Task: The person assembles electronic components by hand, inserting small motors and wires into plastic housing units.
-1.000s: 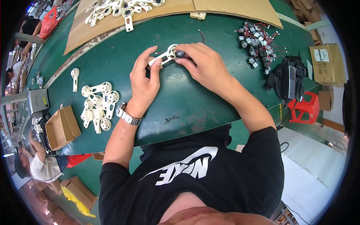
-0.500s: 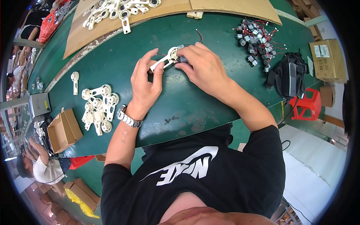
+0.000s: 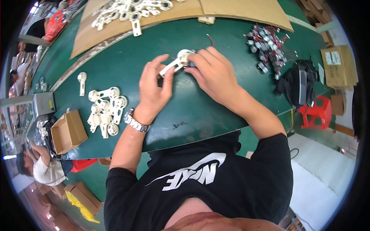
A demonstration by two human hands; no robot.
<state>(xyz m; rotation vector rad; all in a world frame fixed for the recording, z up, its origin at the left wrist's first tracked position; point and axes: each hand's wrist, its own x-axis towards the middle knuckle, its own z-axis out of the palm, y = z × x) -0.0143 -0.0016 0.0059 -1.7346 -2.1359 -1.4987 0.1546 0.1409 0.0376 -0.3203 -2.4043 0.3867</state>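
My left hand (image 3: 154, 85) is closed on the narrow end of a cream plastic housing (image 3: 178, 64), which has a round head and a slotted arm. At the round head, the fingers of my right hand (image 3: 217, 77) pinch a small dark motor (image 3: 190, 64) against the housing. Those fingers partly cover the motor, so I cannot tell how deep it sits. A thin red wire (image 3: 210, 39) rises beyond my right hand. Several similar cream housings (image 3: 105, 106) lie in a group to the left, with a single housing (image 3: 82, 82) just beyond them.
Small motors with red wires (image 3: 268, 48) are heaped at the far right, beside a black bag (image 3: 298, 82). More cream parts (image 3: 135, 13) rest on cardboard (image 3: 246, 11) at the back. An open carton (image 3: 69, 133) stands left; a person (image 3: 46, 169) sits beyond it.
The whole view has shifted slightly. The housing is turned a little, and its round head now looks more filled. Both hands keep their hold.
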